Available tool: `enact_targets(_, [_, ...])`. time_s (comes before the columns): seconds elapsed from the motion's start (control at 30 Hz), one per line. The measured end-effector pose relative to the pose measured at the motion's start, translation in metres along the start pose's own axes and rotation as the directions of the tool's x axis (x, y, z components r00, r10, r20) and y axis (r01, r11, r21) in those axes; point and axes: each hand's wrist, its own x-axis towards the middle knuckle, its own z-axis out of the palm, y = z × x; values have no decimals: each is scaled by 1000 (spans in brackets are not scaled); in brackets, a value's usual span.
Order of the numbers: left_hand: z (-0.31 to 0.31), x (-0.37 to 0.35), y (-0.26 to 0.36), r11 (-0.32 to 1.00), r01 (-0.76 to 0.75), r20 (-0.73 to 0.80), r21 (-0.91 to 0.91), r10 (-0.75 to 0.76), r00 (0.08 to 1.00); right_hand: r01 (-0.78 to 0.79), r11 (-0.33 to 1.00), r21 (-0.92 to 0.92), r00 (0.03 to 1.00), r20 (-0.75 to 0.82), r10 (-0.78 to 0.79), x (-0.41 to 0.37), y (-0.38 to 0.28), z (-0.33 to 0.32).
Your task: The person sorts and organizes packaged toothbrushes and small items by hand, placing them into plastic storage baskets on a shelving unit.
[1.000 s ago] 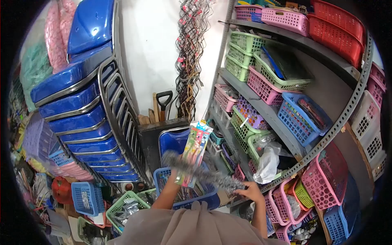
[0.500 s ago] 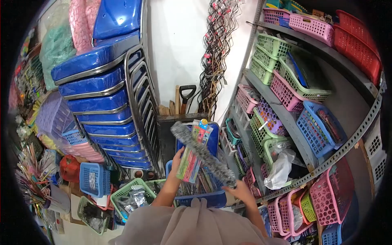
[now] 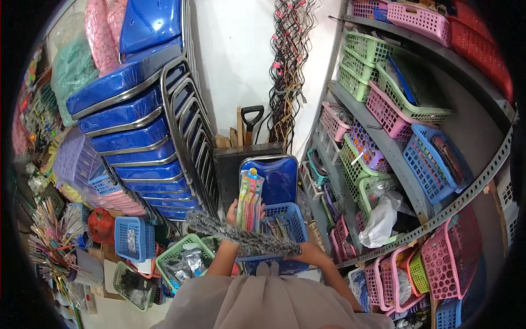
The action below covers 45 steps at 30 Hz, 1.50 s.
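Observation:
My left hand [image 3: 232, 213] is closed around a clear plastic pack of long, brightly coloured sticks [image 3: 250, 200]. The pack stands nearly upright, with a yellow and blue piece at its top. In my right hand [image 3: 312, 254] is one end of a long, grey, fuzzy strip [image 3: 241, 233], mottled black and white. Its other end reaches left across my left wrist, in front of the pack's lower part. Below both hands, a blue basket [image 3: 296, 216] holds several thin packaged items, and the strip covers part of it.
Stacked blue chairs [image 3: 139, 140] rise at the left. Metal shelves [image 3: 378, 148] with plastic baskets line the right side. A green basket [image 3: 164, 268] of silvery packets sits at lower left. Behind the blue basket is a blue chair back [image 3: 282, 178], and a shovel handle [image 3: 252, 118] leans at the wall.
The fuzzy strip has swung down and left, from steeply slanted to nearly level. The coloured pack has turned more upright and shows more fully. My view has shifted slightly.

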Motion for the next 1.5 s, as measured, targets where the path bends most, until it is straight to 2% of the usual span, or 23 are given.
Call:
enact_targets(0.03, [3,-2,0,995,-56,-124,83,66,990,-11,998,69,999,-36,14,-3,-8,-7])
enact_targets(0.07, [-13,-1,5,995,-55,-135,81,66,989,-21,990,140,997,-70,31,-4,-13,-11])
enact_targets(0.1, [-40,3,14,960,-174,-128,222,205,970,-28,988,150,997,-61,38,-2,-15,-15])
enact_targets(0.17, [-44,-6,15,893,-275,-117,357,334,935,-273,911,308,947,-80,311,-1,-12,-23])
enact_targets(0.2, [-11,-18,11,935,-203,-136,290,250,958,-429,895,123,886,-136,443,12,36,5])
enact_targets(0.23, [8,-24,8,967,-131,-146,220,166,975,-434,892,126,885,-127,448,15,47,10])
enact_targets(0.3, [-6,-26,13,962,-190,-173,195,224,959,-527,849,-24,839,-173,516,23,58,15])
enact_targets(0.4, [-13,-41,24,917,-254,-307,308,348,886,-399,910,-114,916,-99,389,40,81,40])
enact_targets(0.53, [-24,-54,36,920,-264,-342,290,357,869,-358,879,-316,927,-5,376,74,91,67])
enact_targets(0.6, [-28,-57,41,919,-268,-353,289,363,863,-207,888,-411,966,-230,119,82,86,76])
enact_targets(0.63, [-30,-57,42,919,-271,-359,286,365,859,-209,888,-409,965,-232,120,86,81,78])
enact_targets(0.73, [-27,-53,41,921,-265,-325,286,353,877,-160,918,-362,948,-316,40,98,67,76])
enact_targets(0.8, [-16,-46,35,930,-214,-300,297,304,904,-150,972,179,988,8,151,107,60,69])
enact_targets(0.83, [-21,-39,34,934,-197,-286,299,284,915,-158,971,179,986,-17,164,109,48,61])
enact_targets(0.9, [-33,-21,29,943,-129,-170,307,188,967,-122,863,490,985,170,43,108,19,44])
enact_targets(1.0, [-16,6,-1,917,-58,-132,394,119,984,-150,707,691,985,169,45,104,-13,24])
enact_targets(1.1, [2,28,-35,876,31,-70,481,3,998,-86,673,735,996,45,77,100,-16,9])
enact_targets(1.13, [3,33,-44,809,135,-173,572,-42,984,-90,553,828,993,30,117,93,-25,0])
enact_targets(1.17, [5,38,-53,725,236,-273,647,-69,960,-80,556,827,989,-2,145,82,-31,-13])
enact_targets(1.23, [16,53,-70,744,253,-275,618,-97,957,-138,454,880,959,5,283,62,-38,-39])
enact_targets(1.33, [25,76,-87,536,81,-3,841,-146,989,-75,517,853,942,-110,317,41,-7,-58])
enact_targets(1.4, [47,81,-98,478,77,39,875,-228,973,72,610,789,929,-275,246,28,13,-68])
enact_targets(1.5, [62,101,-113,419,47,127,907,-376,918,66,739,671,896,-365,252,-5,2,-105])
